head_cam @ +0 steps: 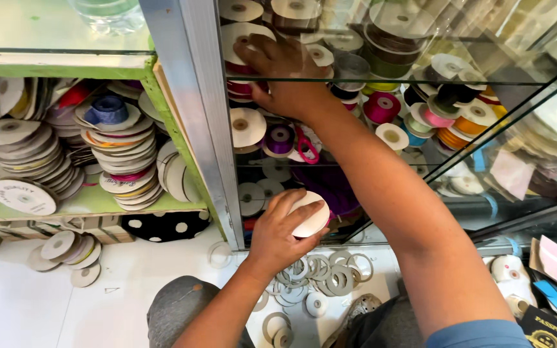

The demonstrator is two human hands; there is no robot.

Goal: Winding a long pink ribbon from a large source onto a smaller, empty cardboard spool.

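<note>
A glass-fronted cabinet [195,129] packed with ribbon spools is filling the frame. At lower centre the left hand [278,235] is clamping a white ribbon spool [311,216]. At upper centre the right hand [285,71] is reaching inside, fingers spread on the stacked spools [253,38]. The sorting step looks underway; placing calls for a free slot.

A green wooden shelf [98,203] holds many flat white ribbon spools in stacks [124,154]. One spool of blue ribbon [106,109] sits on top of a stack. Under the shelf lies a black cloth with white dots [166,225]. A few more spools [66,248] rest on the white floor [20,303]. Empty grey cardboard rings [330,274] lie in a pile on the floor. A pair of pink-handled scissors [305,147] lies among the spools in the glass cabinet [195,116]. A clear plastic bottle [107,14] stands up on top.
</note>
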